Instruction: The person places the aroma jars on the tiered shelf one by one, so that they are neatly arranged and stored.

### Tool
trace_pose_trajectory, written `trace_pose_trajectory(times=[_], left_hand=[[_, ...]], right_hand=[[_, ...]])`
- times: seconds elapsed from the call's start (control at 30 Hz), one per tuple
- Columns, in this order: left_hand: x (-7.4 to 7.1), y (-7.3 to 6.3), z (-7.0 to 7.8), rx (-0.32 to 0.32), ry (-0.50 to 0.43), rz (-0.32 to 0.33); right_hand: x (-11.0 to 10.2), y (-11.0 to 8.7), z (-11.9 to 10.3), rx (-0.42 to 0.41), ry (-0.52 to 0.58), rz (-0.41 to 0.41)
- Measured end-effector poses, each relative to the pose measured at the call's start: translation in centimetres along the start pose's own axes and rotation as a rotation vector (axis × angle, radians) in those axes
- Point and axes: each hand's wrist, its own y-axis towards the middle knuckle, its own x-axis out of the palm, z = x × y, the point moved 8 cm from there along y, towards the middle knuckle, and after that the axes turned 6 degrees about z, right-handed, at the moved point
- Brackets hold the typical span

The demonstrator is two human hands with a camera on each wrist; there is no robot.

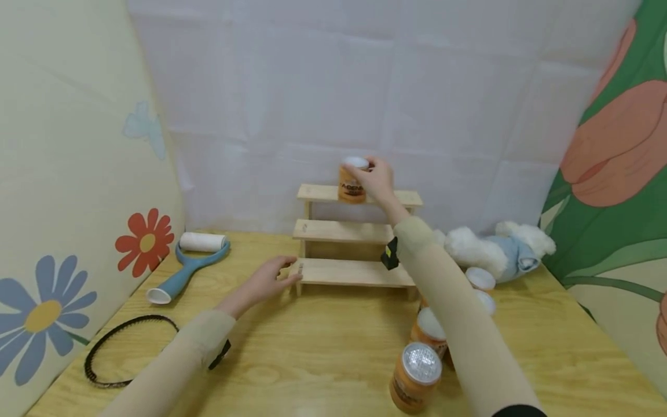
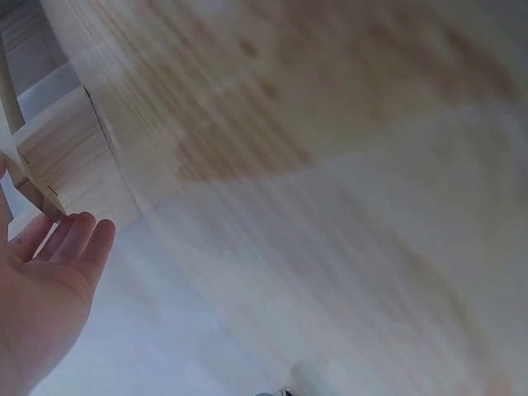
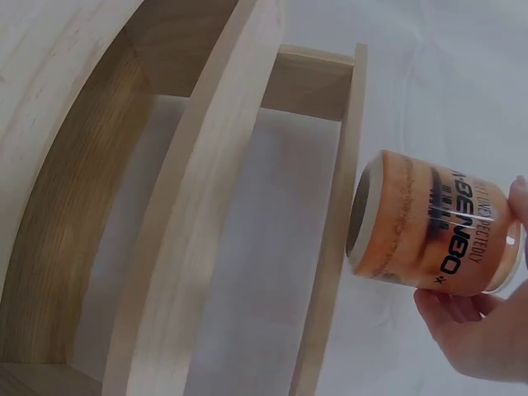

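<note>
Can [image 1: 352, 186] in right hand [image 1: 380, 178], near top shelf's edge [image 3: 332, 223], left hand [image 1: 264, 280] well apart

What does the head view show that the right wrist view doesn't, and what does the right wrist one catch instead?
Only the head view shows the left grip by the shelf's left end, the blue-handled lint roller, the black band, the white plush toy in blue, and the orange cans standing on the table.

Only the right wrist view shows the underside of the held can.

Both show the right grip holding that can, the wooden shelf and the white backdrop.
</note>
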Motion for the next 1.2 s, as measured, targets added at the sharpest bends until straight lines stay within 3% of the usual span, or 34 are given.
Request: trace_pose_trajectory(times=[0.27, 0.43, 0.67, 0.77, 0.87, 1.2], left_hand=[[-0.2, -0.5, -0.1, -0.012, -0.019, -0.009], [0.0, -0.3, 0.1, -0.01, -0.022, -0.013], [0.1, -0.1, 0.5, -0.023, -0.042, -0.01], [-0.2, 0.1, 0.7, -0.019, -0.047, -0.005], [-0.3, 0.2, 0.8, -0.013, -0.039, -0.014], [-0.1, 0.0, 0.8, -0.008, -0.042, -0.043]], right_hand=[[1.0, 0.2, 0.5, -0.034, 0.013, 0.041], [1.1, 0.4, 1.2, 0.016, 0.07, 0.042], [0.7, -0.4, 2.6, 0.164, 0.041, -0.153], [0.6, -0.8, 3.0, 0.169, 0.022, -0.229], [0.7, -0.9, 3.0, 0.124, -0.006, -0.255], [1.3, -1.7, 2.5, 0.053, -0.065, -0.153]])
